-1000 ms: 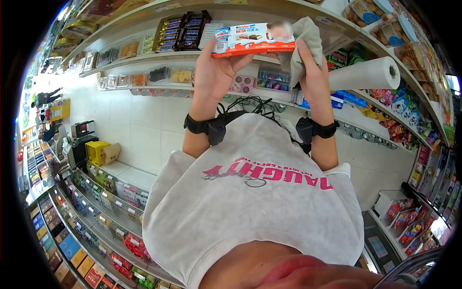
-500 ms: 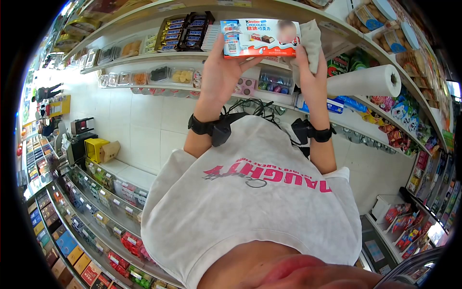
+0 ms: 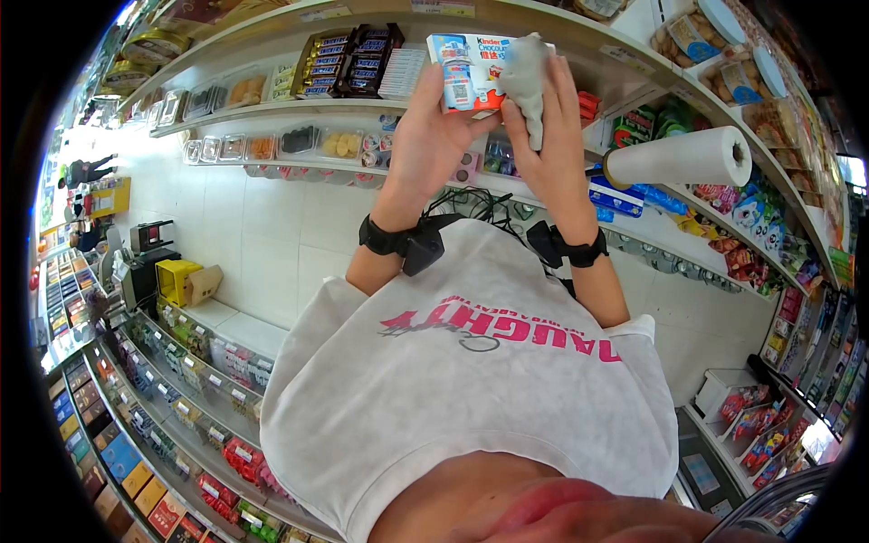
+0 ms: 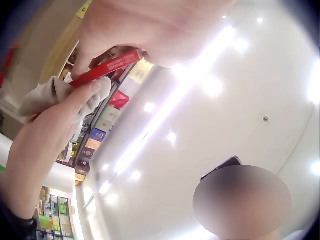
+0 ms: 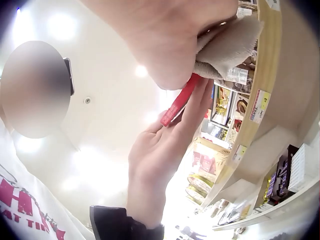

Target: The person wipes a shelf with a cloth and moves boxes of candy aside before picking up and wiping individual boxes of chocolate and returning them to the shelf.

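Observation:
A flat white-and-red Kinder chocolate box [image 3: 460, 77] is held up in front of the chest in the head view. My left hand [image 3: 424, 140] grips its left end, with the thumb along the lower edge. Over the right part of its face lies a grey cloth [image 3: 523, 81], which my right hand [image 3: 554, 149] holds between thumb and fingers. The cloth covers much of the printing there. From the left wrist, the box shows as a thin red edge [image 4: 110, 67] with the cloth [image 4: 47, 97] against it. In the right wrist view, the cloth [image 5: 230, 47] bunches beneath the right hand.
Behind the hands run shelves with dark boxes of Snickers bars [image 3: 367, 63] and clear tubs of snacks [image 3: 342, 145]. A white paper roll [image 3: 679, 158] juts out right of the right hand. A yellow crate [image 3: 172, 282] stands on the floor at left.
My right hand and the cloth have moved left from the box's right end onto its face. The box has shifted slightly right, and its face turned more toward the head camera.

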Demonstrator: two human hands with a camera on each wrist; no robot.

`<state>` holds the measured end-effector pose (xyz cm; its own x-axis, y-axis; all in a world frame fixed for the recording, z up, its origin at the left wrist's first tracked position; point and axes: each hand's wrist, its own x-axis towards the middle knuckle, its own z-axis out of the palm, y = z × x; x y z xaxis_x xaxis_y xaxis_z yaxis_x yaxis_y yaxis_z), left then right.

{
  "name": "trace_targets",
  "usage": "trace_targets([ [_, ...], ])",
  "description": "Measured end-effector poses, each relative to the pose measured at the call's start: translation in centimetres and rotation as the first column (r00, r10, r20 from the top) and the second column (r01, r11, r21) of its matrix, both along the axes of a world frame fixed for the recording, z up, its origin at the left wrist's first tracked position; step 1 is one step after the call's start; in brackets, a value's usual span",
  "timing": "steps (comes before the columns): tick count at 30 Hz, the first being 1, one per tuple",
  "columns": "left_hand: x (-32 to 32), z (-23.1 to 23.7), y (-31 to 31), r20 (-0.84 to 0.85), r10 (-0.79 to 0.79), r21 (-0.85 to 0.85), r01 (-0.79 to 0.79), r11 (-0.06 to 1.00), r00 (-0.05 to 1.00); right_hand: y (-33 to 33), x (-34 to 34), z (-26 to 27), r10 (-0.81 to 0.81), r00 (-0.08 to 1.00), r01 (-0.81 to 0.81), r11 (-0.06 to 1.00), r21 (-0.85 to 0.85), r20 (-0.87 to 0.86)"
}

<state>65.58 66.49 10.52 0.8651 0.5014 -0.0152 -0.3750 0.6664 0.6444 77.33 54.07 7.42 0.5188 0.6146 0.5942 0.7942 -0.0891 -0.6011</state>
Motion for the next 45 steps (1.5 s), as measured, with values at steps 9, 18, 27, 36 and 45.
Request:
trace_targets([
  [9, 0.0, 0.4, -1.3, -0.217, 0.021, -0.030, -0.028, 0.999, 0.976, 0.7, -2.4, 2.2, 0.222, 0.968, -0.223, 0.975, -0.009, 0.121],
  [18, 0.2, 0.0, -0.9, -0.126, 0.107, 0.054, -0.101, 0.993, 0.986, -0.1, -0.8, 1.3, 0.228, 0.971, -0.229, 0.973, 0.003, 0.078],
  [27, 0.1, 1.1, -0.8, -0.114, 0.035, 0.029, -0.032, 0.999, 0.993, -1.1, 1.9, -0.3, 0.128, 0.692, 0.050, 0.974, 0.223, -0.711],
  [36, 0.4, 0.6, -0.3, -0.048, -0.332, -0.170, 0.320, 0.932, 0.942, -2.5, 2.9, -0.7, 0.069, 0.693, 0.222, 0.927, 0.304, -0.718],
  [45, 2.9, -0.3, -2.5, 0.015, -0.089, -0.292, 0.089, 0.952, 0.996, -4.3, 3.2, -1.7, 0.242, 0.432, 0.324, 0.857, 0.400, -0.869],
])
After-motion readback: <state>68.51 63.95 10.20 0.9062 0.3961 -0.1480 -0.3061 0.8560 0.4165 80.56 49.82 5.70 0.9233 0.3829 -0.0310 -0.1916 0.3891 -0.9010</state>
